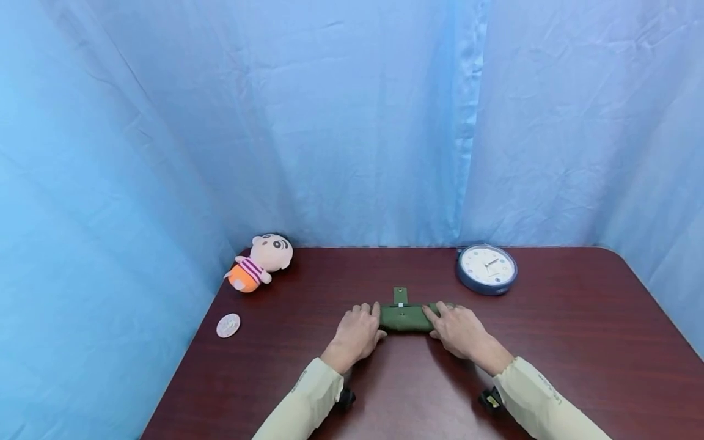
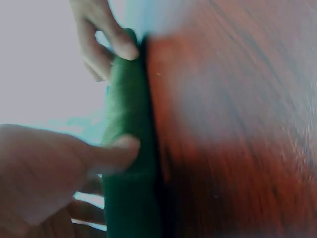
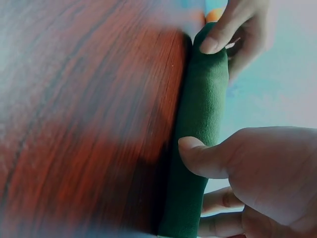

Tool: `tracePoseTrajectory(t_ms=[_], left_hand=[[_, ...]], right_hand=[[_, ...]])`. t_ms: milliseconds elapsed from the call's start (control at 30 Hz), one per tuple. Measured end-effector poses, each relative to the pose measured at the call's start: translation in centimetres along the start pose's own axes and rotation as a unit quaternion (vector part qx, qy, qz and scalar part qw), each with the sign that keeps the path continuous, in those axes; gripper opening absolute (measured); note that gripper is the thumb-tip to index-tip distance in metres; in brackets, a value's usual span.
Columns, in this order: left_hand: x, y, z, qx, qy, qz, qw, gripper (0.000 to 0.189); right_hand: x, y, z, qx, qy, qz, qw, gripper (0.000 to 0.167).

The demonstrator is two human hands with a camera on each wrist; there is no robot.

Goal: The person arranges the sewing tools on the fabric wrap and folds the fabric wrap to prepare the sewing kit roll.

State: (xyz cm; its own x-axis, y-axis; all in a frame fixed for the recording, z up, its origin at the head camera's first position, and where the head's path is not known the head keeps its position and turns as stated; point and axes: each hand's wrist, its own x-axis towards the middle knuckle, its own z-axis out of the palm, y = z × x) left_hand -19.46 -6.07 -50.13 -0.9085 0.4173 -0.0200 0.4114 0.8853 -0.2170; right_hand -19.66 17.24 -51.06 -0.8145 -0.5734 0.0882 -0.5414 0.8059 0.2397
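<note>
A long green fabric pouch [image 1: 406,319] lies crosswise on the table, a snap-button strap [image 1: 400,296] standing out from its far side. At its left end my left hand [image 1: 356,333] holds it, with the thumb [image 2: 124,148] on the near face and the other fingers behind. The right end is held the same way by my right hand [image 1: 459,330], whose thumb [image 3: 195,152] presses the near face. In both wrist views the pouch looks rounded, like a roll. What is inside it is hidden.
A plush doll [image 1: 260,263] in orange shorts lies at the back left, with a round pale disc [image 1: 228,325] nearer the left edge. At the back right is a blue-rimmed round clock [image 1: 487,269]. Blue curtains [image 1: 352,122] hang behind the dark red wooden table [image 1: 577,342].
</note>
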Motion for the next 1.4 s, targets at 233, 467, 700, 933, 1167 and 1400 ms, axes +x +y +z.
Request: tracePoseTrajectory(t_ms=[233, 467, 700, 933, 1167, 1400], left_hand=[[-0.3, -0.1, -0.3, -0.103, -0.03, 0.071, 0.9917, 0.078], [-0.3, -0.3, 0.5, -0.138, -0.039, 0.106, 0.9839, 0.078], [0.2, -0.5, 1.3, -0.14, -0.009, 0.115, 0.9834, 0.068], [0.8, -0.6, 1.8, -0.134, 0.033, 0.114, 0.9839, 0.054], [0.9, -0.6, 2.0, -0.143, 0.034, 0.112, 0.9828, 0.049], [0.7, -0.9, 2.1, -0.141, 0.05, 0.114, 0.9821, 0.045]], right_hand=[[0.1, -0.1, -0.1, 0.004, -0.024, 0.014, 0.9996, 0.05], [0.1, -0.1, -0.2, 0.024, -0.038, 0.023, 0.9987, 0.06], [0.4, 0.2, -0.7, 0.035, -0.07, 0.026, 0.9966, 0.068], [1.1, 0.5, -1.8, 0.083, -0.125, 0.032, 0.9882, 0.072], [3.0, 1.8, -3.3, 0.19, -0.207, 0.066, 0.9573, 0.064], [6.9, 3.1, -2.5, 0.277, -0.197, 0.07, 0.938, 0.035]])
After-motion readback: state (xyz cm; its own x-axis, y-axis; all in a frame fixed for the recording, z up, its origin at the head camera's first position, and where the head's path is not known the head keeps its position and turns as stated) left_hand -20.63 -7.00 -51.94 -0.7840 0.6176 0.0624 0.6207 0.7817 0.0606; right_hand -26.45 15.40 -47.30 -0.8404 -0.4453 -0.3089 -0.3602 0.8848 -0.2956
